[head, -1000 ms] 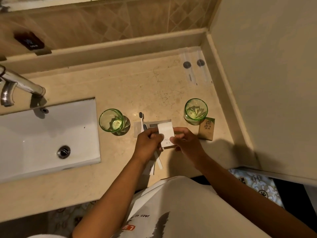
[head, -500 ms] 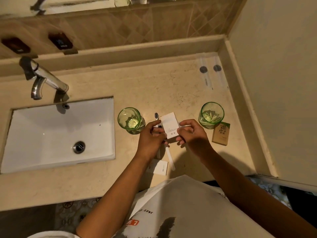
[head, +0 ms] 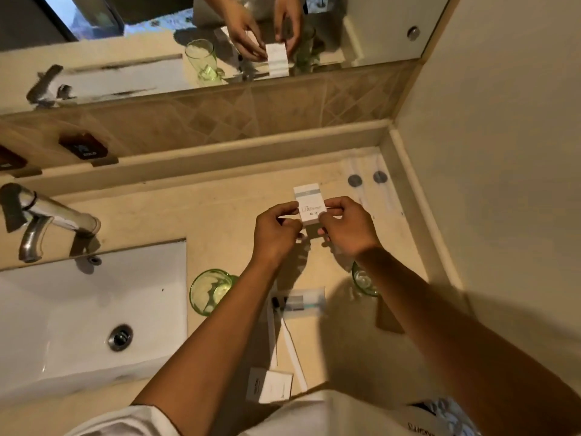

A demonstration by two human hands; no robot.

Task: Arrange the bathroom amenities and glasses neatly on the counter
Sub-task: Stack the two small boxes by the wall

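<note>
White amenity box pinched at its sides by left hand and right hand fingertips — best lowered squarely, parallel to the counter ledge — then released gently.

We are looking at a small white box with a pale grey-green band near its top and fine print lower on its face; it is standing upright toward the back of the counter, pinched at both side edges. A green glass is standing upright just right of the sink. A second green glass is sitting to the right, partly hidden by a forearm. Between the glasses a clear packet is lying flat, with white toothbrushes stretching from it toward the front edge. Another white box is lying flat near that edge. Two clear sachets with grey round spots are lying in the back right corner.
</note>
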